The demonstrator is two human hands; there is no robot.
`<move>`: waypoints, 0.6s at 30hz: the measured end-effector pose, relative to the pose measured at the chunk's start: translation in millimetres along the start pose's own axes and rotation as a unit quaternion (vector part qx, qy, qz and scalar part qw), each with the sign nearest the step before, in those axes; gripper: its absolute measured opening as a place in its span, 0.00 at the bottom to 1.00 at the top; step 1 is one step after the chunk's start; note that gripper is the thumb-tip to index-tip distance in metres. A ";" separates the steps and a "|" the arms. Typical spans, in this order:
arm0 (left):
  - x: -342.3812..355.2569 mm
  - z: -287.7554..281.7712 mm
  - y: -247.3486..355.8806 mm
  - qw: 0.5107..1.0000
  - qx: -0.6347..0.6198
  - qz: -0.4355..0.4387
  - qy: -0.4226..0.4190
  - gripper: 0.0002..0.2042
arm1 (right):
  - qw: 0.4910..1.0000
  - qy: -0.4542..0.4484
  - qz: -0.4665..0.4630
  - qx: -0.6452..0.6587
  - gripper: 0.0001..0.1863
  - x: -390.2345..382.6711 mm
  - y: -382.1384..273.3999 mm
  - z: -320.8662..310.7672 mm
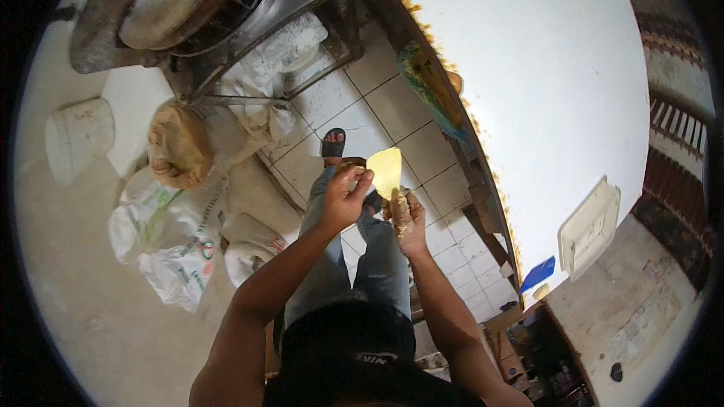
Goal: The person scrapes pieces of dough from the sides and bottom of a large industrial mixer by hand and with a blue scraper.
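Note:
In front of my legs I hold up a flat, pale yellow dough scraper with a rounded upper corner. My left hand pinches its left edge between thumb and fingers. At its lower right end, my right hand grips it with bent fingers. Sticky dough is smeared over the fingers of both hands, thickest on the right. The fingers behind the scraper are partly hidden.
A long white tabletop with a worn brown edge runs along my right. On it lie a blue scraper and a whitish plastic tub. At left are a floury machine, an open paper sack, plastic bags and a white bucket.

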State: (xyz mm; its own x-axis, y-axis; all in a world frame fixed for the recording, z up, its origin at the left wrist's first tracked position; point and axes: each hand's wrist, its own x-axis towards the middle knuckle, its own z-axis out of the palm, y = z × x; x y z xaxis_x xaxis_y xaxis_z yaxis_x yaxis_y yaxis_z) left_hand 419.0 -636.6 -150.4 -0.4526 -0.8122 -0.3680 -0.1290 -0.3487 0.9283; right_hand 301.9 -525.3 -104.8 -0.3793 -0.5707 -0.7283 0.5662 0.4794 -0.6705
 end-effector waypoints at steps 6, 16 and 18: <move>76.8 28.2 -148.3 1.000 0.014 -0.003 0.002 0.18 | 0.933 0.086 -0.117 -0.328 0.17 155.8 73.0 -97.0; 136.8 67.0 -338.9 0.983 -0.082 -0.151 0.071 0.16 | 0.611 0.099 -0.204 -0.759 0.23 395.3 66.0 -153.2; 129.5 81.4 -341.2 0.952 -0.182 -0.236 0.063 0.15 | 0.618 0.128 -0.200 -0.750 0.20 379.8 66.2 -153.8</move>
State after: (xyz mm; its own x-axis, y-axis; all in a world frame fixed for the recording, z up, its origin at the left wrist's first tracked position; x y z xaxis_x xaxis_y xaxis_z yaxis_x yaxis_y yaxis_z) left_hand 332.6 -584.6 -510.5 -0.3067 -0.5668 -0.7646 0.0330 -0.8092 0.5866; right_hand 82.8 -607.8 -447.5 -0.4814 -0.8114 -0.3314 -0.8518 0.5222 -0.0412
